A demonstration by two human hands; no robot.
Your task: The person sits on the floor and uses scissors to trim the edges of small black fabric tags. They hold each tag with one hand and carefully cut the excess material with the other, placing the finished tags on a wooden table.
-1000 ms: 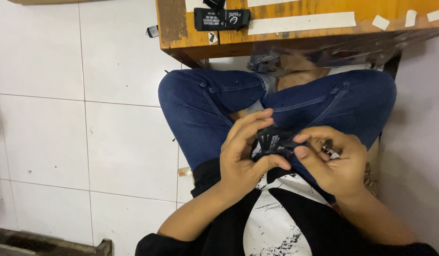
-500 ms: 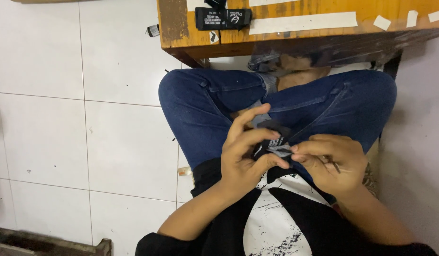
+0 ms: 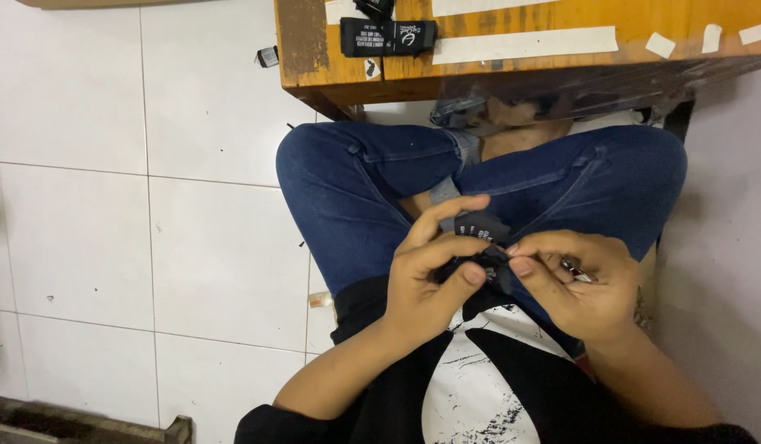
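Centre frame: left hand (image 3: 426, 275) and right hand (image 3: 574, 284) both pinched on small black woven label (image 3: 479, 247). Finished black label (image 3: 389, 36) already on counter (image 3: 496, 62), top.

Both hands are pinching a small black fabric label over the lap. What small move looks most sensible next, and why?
Probably pull one label free of the small black label bundle, thumb and fingers sliding apart. The left hand pinches the bundle from its side, the right hand grips its edge while also holding a small metal tool. One flat black label already lies on the wooden table.
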